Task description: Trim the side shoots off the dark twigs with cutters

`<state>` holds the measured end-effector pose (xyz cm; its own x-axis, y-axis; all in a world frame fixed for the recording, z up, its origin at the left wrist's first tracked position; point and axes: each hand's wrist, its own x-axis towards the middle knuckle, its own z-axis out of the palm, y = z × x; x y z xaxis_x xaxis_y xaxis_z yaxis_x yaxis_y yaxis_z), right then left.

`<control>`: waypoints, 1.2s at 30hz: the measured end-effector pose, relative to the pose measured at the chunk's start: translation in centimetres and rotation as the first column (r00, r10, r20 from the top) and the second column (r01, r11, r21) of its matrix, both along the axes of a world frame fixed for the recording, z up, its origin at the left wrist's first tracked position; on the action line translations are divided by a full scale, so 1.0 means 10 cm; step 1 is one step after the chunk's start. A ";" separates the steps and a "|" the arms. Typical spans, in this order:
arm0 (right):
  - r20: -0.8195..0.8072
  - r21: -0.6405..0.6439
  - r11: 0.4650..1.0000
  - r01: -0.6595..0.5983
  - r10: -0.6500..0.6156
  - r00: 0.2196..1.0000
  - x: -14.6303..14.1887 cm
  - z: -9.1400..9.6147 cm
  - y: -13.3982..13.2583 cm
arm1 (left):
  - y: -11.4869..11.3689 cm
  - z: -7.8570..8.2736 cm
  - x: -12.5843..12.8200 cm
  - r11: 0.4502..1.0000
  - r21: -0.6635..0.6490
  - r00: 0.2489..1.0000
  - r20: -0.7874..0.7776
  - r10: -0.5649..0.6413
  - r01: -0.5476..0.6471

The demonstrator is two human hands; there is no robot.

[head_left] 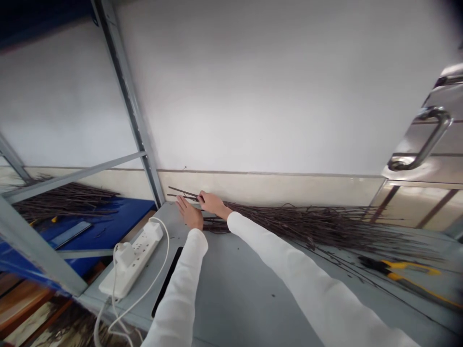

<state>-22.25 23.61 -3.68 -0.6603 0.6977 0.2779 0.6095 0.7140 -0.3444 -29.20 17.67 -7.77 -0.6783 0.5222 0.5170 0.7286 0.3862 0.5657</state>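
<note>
A few thin dark twigs stick out to the left from the fingertips of my right hand, which pinches them at the far edge of a grey table. My left hand lies palm down with its fingers spread, close beside the right hand and just under those twigs. It holds nothing that I can see. A long loose pile of similar twigs runs to the right along the wall, starting right by my right wrist.
Yellow-handled pliers lie on the table's right side. A white power strip with a plugged-in cable sits at the left edge, next to a black slot. A metal shelf upright and a blue shelf bearing more twigs stand left; a steel door handle is right.
</note>
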 end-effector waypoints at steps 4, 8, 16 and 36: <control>-0.039 0.012 1.000 -0.011 0.011 0.999 0.06 0.10 -0.04 | 0.02 0.10 -0.05 0.997 -0.071 0.996 -0.091 0.015 -0.022; -0.083 0.074 0.997 0.002 0.004 0.997 0.15 0.15 -0.11 | -0.04 0.15 -0.16 0.978 -0.205 0.990 -0.141 0.001 -0.030; -0.138 0.155 0.988 -0.002 0.024 0.990 0.35 0.08 -0.23 | -0.12 0.17 -0.33 0.899 -0.437 0.982 -0.177 -0.065 -0.019; -0.189 0.280 0.958 -0.067 0.124 0.974 0.61 0.07 -0.27 | 0.14 0.40 -0.28 0.807 -0.587 0.892 -0.399 -0.213 -0.070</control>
